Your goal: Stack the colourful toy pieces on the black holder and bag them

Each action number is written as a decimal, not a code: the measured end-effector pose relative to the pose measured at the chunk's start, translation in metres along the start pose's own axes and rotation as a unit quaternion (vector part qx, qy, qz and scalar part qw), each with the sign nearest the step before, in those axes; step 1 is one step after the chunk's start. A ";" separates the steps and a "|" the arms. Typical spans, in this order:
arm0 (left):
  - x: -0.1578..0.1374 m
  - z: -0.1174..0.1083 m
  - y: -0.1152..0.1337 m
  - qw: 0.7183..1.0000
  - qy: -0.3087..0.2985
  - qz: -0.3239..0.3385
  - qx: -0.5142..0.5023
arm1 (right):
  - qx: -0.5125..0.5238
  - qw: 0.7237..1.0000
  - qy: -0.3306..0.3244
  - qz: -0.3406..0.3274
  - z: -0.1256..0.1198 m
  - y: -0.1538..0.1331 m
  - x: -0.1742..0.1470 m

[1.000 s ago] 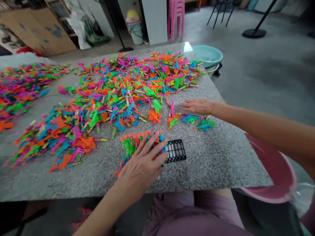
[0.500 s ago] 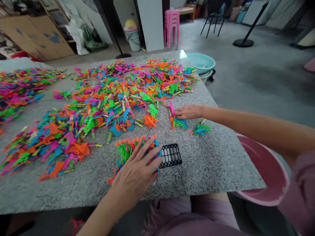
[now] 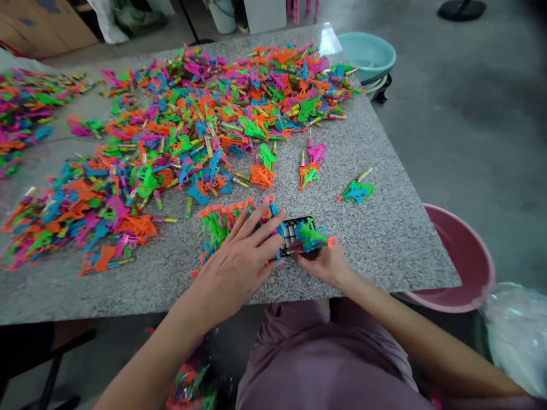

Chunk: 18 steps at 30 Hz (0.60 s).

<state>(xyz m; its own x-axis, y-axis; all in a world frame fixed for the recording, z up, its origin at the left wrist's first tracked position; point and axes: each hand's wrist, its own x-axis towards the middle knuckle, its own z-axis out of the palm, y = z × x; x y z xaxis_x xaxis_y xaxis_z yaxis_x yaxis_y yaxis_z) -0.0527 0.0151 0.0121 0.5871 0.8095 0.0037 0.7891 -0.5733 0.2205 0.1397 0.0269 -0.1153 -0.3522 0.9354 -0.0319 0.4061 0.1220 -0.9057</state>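
Note:
My left hand (image 3: pixel 243 256) lies with fingers spread over a row of small colourful plastic toy guns (image 3: pixel 213 226) near the table's front edge. The toys stand packed in a black plastic grid rack (image 3: pixel 289 230), whose right end shows past my fingertips. In my right hand (image 3: pixel 327 263) is a blue and green toy gun (image 3: pixel 311 236) with an orange tip, held over that end of the rack. My right fingertips are partly hidden under the toy. Beyond the rack, a few loose toy guns (image 3: pixel 310 173) lie on the granite, with a blue-green pair (image 3: pixel 358 191) further right.
A large heap of toy guns (image 3: pixel 179 136) with clear tubes covers the back and left of the granite table (image 3: pixel 384 239). A teal basin (image 3: pixel 370 54) is at the far right corner. A pink tub (image 3: pixel 465 262) stands below the right edge, near a clear plastic bag (image 3: pixel 519 336).
My right hand has come back from the loose toys to the rack, bringing a blue and green toy gun. My left hand stays on the row. The view has tilted down.

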 end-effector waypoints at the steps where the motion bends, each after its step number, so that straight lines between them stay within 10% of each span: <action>1: 0.000 0.000 0.000 1.000 -0.002 -0.001 0.003 | -0.033 0.999 0.010 -0.009 0.006 0.001 0.001; 18: 0.002 0.003 0.004 0.999 0.017 -0.026 -0.012 | -0.304 0.942 -0.141 -0.025 -0.007 -0.049 0.028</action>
<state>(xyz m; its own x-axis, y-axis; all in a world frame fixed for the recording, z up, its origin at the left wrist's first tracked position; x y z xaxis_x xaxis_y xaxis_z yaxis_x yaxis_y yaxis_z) -0.0483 0.0137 0.0101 0.5387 0.8422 0.0247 0.8134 -0.5275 0.2451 0.1159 0.0492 -0.0687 -0.5588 0.8087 -0.1836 0.7604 0.4114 -0.5025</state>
